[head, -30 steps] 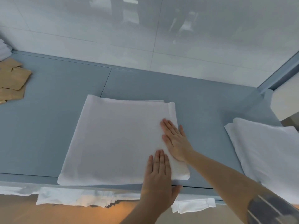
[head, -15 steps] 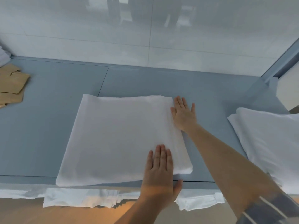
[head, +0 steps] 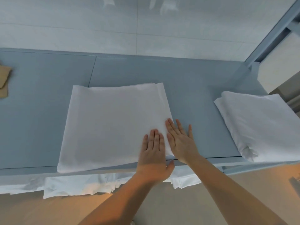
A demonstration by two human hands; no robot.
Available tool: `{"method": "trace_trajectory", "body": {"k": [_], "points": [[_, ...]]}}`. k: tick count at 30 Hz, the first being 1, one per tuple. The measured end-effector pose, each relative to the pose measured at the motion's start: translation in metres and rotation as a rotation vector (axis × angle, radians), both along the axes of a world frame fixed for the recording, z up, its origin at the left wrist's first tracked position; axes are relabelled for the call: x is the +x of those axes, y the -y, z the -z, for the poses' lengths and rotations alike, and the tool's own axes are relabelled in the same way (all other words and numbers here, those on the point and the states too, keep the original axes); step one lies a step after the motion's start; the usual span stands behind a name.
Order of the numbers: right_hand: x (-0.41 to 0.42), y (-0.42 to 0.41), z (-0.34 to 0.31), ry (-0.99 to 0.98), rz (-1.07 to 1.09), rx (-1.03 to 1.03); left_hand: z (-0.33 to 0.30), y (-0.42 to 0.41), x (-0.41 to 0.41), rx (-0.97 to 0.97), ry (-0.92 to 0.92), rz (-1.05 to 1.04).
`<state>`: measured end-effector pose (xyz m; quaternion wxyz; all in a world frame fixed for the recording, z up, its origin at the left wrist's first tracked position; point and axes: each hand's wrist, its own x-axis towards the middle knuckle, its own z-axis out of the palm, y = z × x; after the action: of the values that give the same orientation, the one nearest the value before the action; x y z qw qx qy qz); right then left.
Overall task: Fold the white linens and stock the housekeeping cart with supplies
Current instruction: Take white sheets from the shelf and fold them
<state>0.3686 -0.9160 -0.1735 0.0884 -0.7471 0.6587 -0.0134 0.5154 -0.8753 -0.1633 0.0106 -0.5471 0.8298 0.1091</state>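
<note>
Grey shelf point(head: 40, 127) bears folded linen point(head: 110, 127), longer front-to-back, under flat left hand point(head: 153, 153) and right hand point(head: 180, 142)

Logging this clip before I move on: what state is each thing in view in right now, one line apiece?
folded linen: folded flat on the grey surface.
left hand: flat, fingers straight, pressing the linen's near right corner.
right hand: flat, across the linen's right edge.
second linen stack: folded, lying to the right.
brown paper items: lying at the far left.
loose white cloth: rumpled, below the front edge.
</note>
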Motion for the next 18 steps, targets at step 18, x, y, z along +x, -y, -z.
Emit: {"method": "trace_trajectory", "body": {"k": [18], "points": [[0.161, -0.032, -0.008, 0.050, -0.040, -0.185, -0.017, 0.010, 0.253, 0.004, 0.089, -0.178]]}}
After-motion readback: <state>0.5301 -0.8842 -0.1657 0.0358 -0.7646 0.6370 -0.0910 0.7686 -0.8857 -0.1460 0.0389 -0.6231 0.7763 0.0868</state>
